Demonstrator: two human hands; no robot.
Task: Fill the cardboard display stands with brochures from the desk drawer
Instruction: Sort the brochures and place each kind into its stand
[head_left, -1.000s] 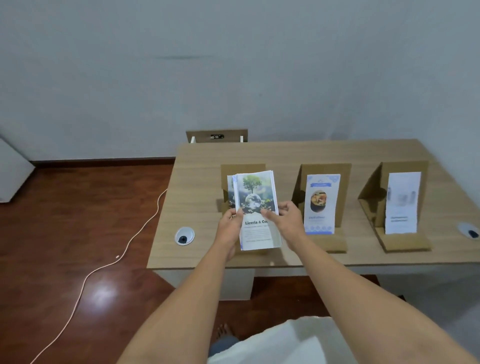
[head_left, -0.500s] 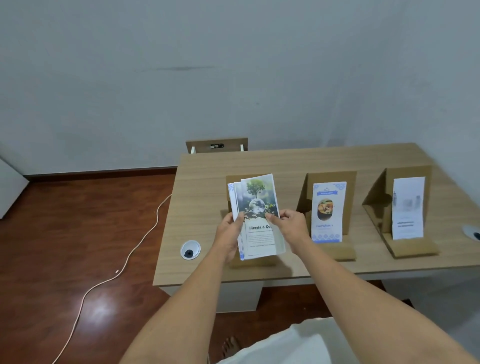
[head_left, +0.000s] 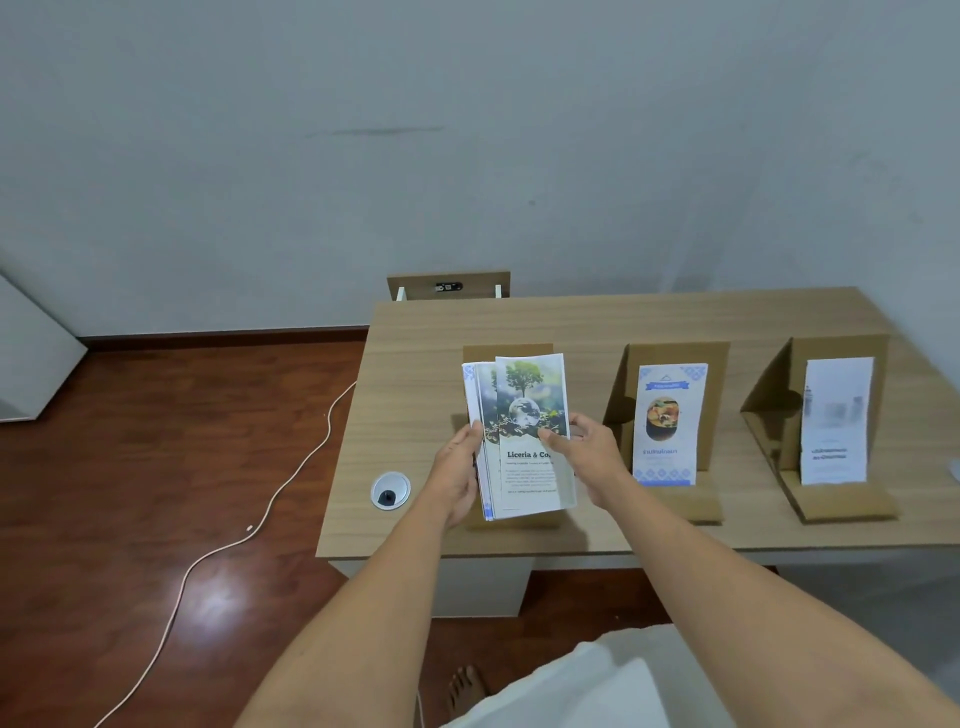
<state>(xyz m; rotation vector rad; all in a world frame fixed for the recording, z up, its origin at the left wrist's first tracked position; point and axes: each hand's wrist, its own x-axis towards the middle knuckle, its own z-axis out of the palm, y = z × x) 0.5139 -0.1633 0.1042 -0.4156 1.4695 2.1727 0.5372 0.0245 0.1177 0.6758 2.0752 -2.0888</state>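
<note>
A fanned stack of brochures (head_left: 527, 415), the top one showing a tree and globe, is held upright over the wooden desk (head_left: 597, 322). My left hand (head_left: 460, 467) grips its left edge and my right hand (head_left: 587, 452) pinches its right side. The stack covers most of the left cardboard stand (head_left: 506, 351), of which only the top shows. The middle stand (head_left: 675, 353) holds a blue-trimmed food brochure (head_left: 667, 423). The right stand (head_left: 831, 348) holds a white brochure (head_left: 836, 421).
A round cable grommet (head_left: 390, 490) sits in the desk's front left corner. A white cable (head_left: 249, 530) trails over the red-brown floor at left. A wooden piece (head_left: 448, 285) stands behind the desk against the wall. My bare foot (head_left: 465, 686) shows below.
The view has shifted slightly, so the desk sits lower and to the right. Both hands still hold the brochure stack in front of the left stand, in nearly the same pose.
</note>
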